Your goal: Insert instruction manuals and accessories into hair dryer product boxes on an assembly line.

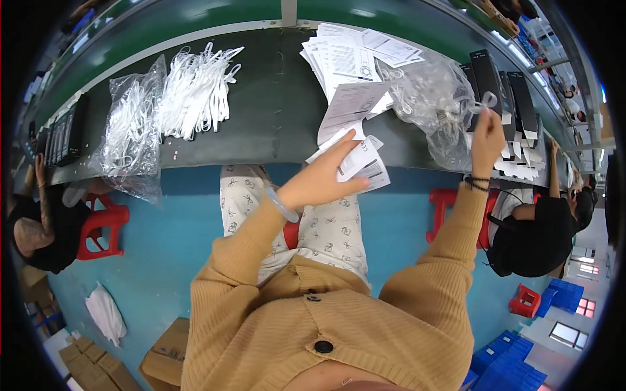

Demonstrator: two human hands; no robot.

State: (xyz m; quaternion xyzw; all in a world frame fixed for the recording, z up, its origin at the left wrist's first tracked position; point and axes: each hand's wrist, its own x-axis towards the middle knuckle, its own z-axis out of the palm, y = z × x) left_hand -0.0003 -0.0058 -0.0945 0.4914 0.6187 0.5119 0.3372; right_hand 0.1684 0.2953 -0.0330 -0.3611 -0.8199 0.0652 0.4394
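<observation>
My left hand (324, 177) is closed on a folded printed leaflet (364, 163), just in front of the table edge. A longer unfolded sheet (352, 107) rises behind that hand; whether it is part of the same leaflet I cannot tell. Off to the right, my right hand (488, 144) pinches a small whitish looped cord (484, 102) above a clear plastic bag (427, 91). Similar pale, coiled pieces seem to lie inside the bag. A fanned stack of printed leaflets (339, 58) lies left of it on the dark table (267, 98).
White cords (199, 91) lie heaped at the left, beside a clear bag of more cords (130, 124). Black boxes (486, 78) stand at the right, others (64, 137) at far left. Co-workers sit on both sides, near red stools (107, 228). Cartons (166, 352) stand on the floor.
</observation>
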